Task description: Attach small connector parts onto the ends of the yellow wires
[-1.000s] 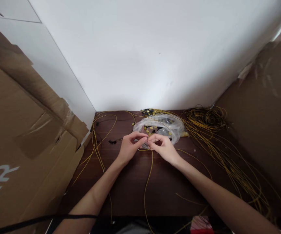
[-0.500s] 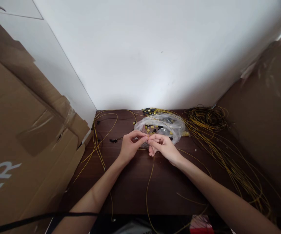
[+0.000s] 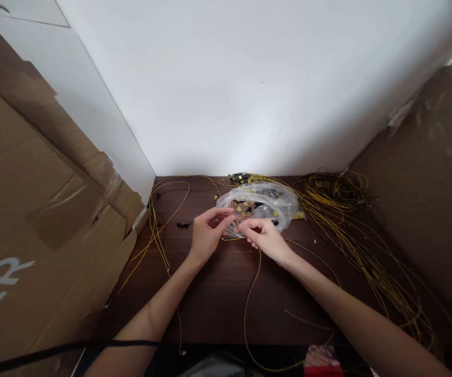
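Note:
My right hand (image 3: 260, 234) pinches a thin yellow wire (image 3: 252, 293) near its end. From under that hand the wire hangs in a loop past the table's front edge. Facing it, my left hand (image 3: 211, 230) has thumb and fingertips close together at the wire's tip; whatever small thing they hold is too small to make out. Just behind both hands lies a clear plastic bag (image 3: 286, 201), its mouth showing small yellow and black pieces (image 3: 245, 208).
A bundle of yellow wires (image 3: 351, 246) with a dark coil (image 3: 331, 188) spreads along the right. More yellow wires (image 3: 153, 225) lie on the left. Cardboard (image 3: 53, 173) stands at the left, more cardboard (image 3: 426, 157) at the right, and a white wall (image 3: 229, 94) behind.
The fingertips of my two hands have moved slightly apart. My right hand's fingers have curled in more, and the hanging wire loop has swung to the right.

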Demonstrator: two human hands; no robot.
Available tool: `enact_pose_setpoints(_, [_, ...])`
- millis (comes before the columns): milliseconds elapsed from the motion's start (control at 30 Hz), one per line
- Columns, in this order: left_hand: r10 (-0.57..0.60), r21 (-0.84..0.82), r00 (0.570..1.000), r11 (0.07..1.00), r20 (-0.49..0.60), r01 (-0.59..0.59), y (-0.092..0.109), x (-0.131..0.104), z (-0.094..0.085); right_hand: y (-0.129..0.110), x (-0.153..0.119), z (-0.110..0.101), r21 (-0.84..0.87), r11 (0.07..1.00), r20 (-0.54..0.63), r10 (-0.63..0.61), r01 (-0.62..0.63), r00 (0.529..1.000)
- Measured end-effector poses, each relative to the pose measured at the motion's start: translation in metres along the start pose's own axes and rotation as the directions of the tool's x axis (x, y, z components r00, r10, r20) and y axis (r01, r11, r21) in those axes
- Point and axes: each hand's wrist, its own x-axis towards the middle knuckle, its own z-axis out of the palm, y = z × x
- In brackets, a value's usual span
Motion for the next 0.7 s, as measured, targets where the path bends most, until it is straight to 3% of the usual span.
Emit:
enact_pose_setpoints(167, [0.026,0.035,1.0,0.999,0.008,-0.026,-0.003,0.0007,-0.0008,0.0035,0.0015,-0.0002,-0.014,1.0,0.009,-0.005,0.005,1.0])
enact_pose_setpoints(367, [0.118,0.119,0.99,0.985,0.082,-0.128,-0.0077,-0.0008,-0.0007,0.0019,0.0013,0.0023,0.245,0.969,0.058,-0.009,-0.006,0.998])
enact_pose_setpoints(533, [0.183,0.166,0.975,0.965,0.125,-0.203,-0.0077,-0.0019,0.0001,-0.0004,0.0004,0.0007,0.3,0.954,-0.011,0.037,-0.032,0.999])
enact_pose_setpoints(700, [0.195,0.18,0.973,0.96,0.121,-0.214,-0.0069,-0.0013,0.0001,0.0023,0.0024,-0.0027,0.331,0.943,-0.097,0.006,0.026,0.995])
